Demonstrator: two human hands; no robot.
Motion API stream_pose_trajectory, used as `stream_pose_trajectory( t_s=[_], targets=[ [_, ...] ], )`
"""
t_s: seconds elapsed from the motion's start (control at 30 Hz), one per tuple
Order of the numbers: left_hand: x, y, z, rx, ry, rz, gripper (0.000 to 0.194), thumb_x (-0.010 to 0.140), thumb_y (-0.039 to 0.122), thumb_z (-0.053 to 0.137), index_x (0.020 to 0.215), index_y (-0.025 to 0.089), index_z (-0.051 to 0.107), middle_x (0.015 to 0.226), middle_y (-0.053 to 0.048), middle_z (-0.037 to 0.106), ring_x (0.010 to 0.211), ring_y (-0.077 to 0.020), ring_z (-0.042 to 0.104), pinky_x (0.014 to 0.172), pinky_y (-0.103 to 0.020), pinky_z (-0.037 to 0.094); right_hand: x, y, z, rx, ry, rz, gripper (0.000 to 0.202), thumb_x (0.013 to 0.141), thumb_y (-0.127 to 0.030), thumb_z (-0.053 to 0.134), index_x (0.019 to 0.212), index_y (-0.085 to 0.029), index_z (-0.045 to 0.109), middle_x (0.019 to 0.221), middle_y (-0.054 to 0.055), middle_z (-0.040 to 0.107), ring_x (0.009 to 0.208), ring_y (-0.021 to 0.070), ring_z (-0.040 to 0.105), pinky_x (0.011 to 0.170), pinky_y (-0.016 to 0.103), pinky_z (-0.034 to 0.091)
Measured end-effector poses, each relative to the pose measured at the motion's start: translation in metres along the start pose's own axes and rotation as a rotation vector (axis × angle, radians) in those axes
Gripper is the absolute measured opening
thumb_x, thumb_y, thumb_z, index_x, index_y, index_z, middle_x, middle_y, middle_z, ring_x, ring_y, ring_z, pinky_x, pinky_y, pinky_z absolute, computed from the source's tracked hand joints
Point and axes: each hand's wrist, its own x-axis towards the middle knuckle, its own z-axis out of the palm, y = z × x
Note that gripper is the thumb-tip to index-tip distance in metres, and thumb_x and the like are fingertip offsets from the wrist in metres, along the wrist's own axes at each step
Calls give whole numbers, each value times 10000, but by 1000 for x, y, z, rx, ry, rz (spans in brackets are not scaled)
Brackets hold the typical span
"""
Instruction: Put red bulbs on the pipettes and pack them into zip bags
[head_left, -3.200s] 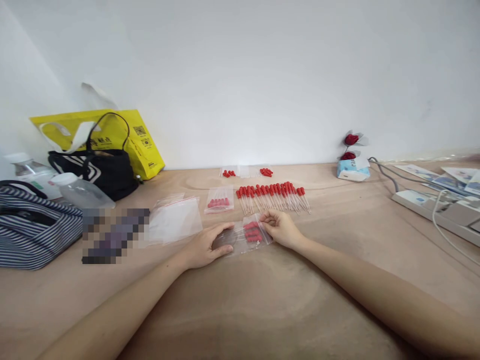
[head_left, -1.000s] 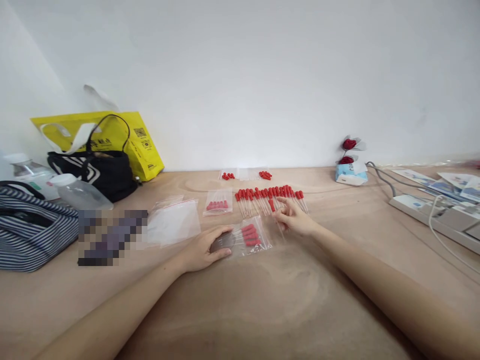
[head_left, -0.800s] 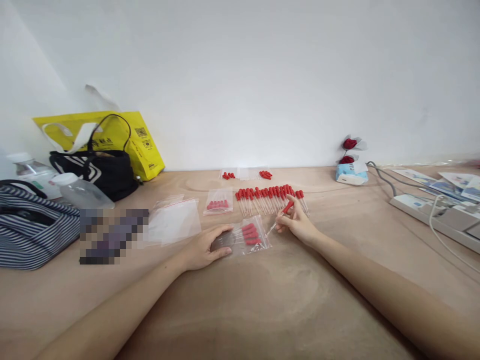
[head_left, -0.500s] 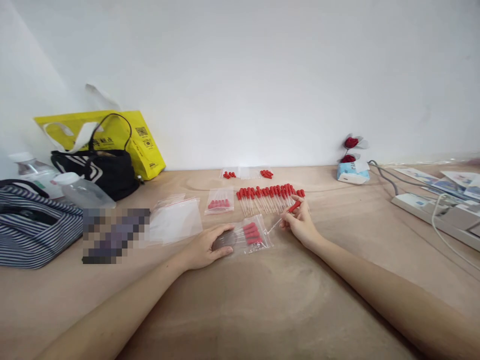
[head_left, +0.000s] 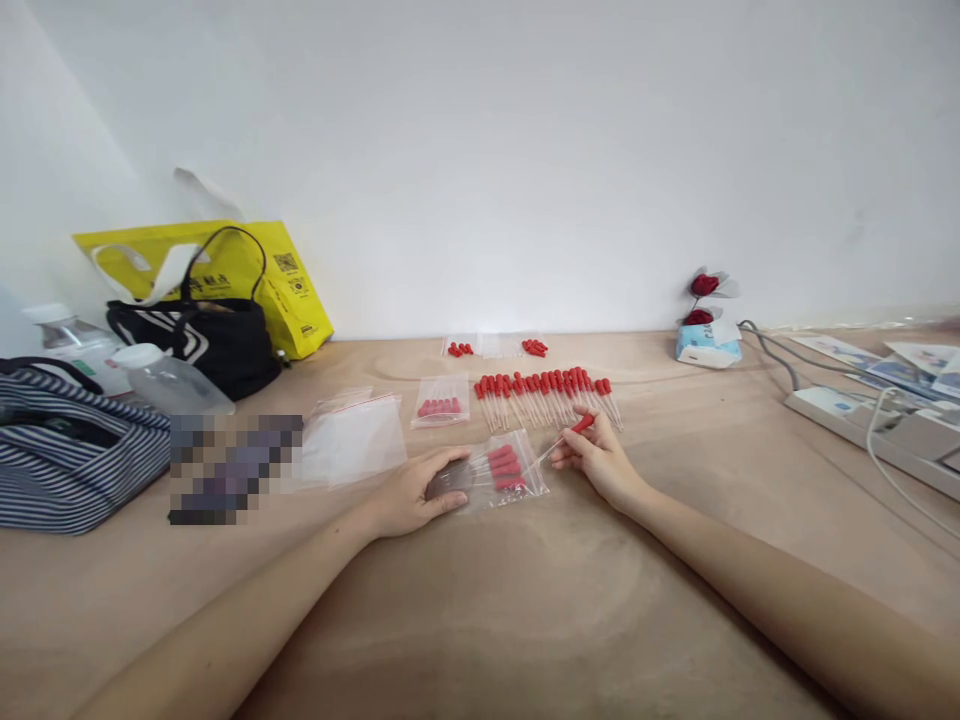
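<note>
My left hand (head_left: 412, 493) grips the left end of a clear zip bag (head_left: 534, 488) lying on the table. Several droppers with red rubber bulbs (head_left: 506, 467) are inside it, side by side, bulbs toward the right end. In my right hand (head_left: 596, 450) is a single dropper (head_left: 583, 424), tilted, its red bulb up and its clear tube pointing down-left at the bag's right end. Whether the tip is inside the bag I cannot tell. Behind my right hand lies a row of red-bulbed droppers (head_left: 536, 385), tubes toward me.
A filled zip bag (head_left: 442, 388) and flat bags (head_left: 352, 440) lie left of centre. More red bulbs (head_left: 535, 347) are near the wall. Bottles (head_left: 169, 380), a striped bag (head_left: 75, 450) and a yellow bag (head_left: 292, 310) stand left; a tissue pack (head_left: 709, 347) and power strip (head_left: 862, 420) lie right.
My right hand has brought the dropper slightly down and left, its tip now closer to the right end of the bag. My left hand stays on the bag.
</note>
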Motion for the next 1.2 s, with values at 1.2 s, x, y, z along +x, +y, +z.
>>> stream_pose_trajectory(
  t_s=[1.2],
  targets=[
    [2, 1, 1, 16, 12, 18, 494, 798, 442, 479, 1224, 207, 392, 1269, -67, 456, 1148, -208, 430, 961, -347, 346, 8, 9, 5, -615, -468, -168, 236, 681, -375, 586, 586, -159, 590, 532, -30, 523, 485, 69, 422, 475, 194, 331]
  ],
)
